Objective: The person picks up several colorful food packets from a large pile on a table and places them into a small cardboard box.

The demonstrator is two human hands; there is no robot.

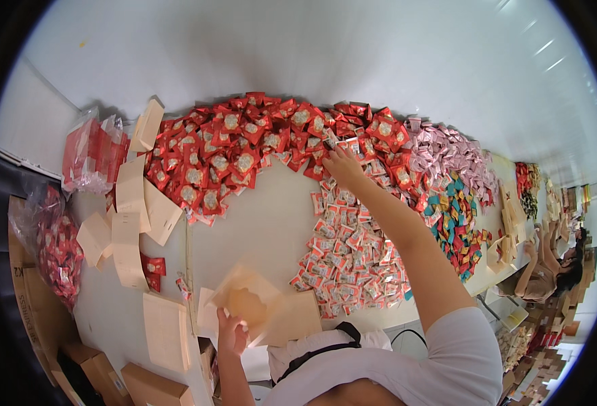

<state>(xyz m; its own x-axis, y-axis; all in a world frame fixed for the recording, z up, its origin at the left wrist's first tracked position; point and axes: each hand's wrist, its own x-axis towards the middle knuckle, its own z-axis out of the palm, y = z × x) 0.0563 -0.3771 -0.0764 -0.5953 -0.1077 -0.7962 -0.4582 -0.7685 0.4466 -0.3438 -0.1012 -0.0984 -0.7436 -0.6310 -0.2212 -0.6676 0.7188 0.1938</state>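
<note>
My left hand [233, 332] grips the near left side of a beige paperboard box [250, 299]. The box is blurred, its top flaps spread, and I cannot make out what lies inside. Far out on the table, my right hand [343, 166] reaches to where red packets [242, 162] meet small white-and-red packets [346, 254]. Its fingers touch the packets there; whether they have closed on one is hidden. The white-and-red packets spread between my right forearm and the box.
Pink packets [450, 157] and teal, yellow and red ones [455, 223] lie farther right. Folded beige cartons [128, 243] stack at left, beside bagged red packets [60, 248]. Cardboard boxes [156, 385] stand lower left. Other people [542, 276] work at the far right.
</note>
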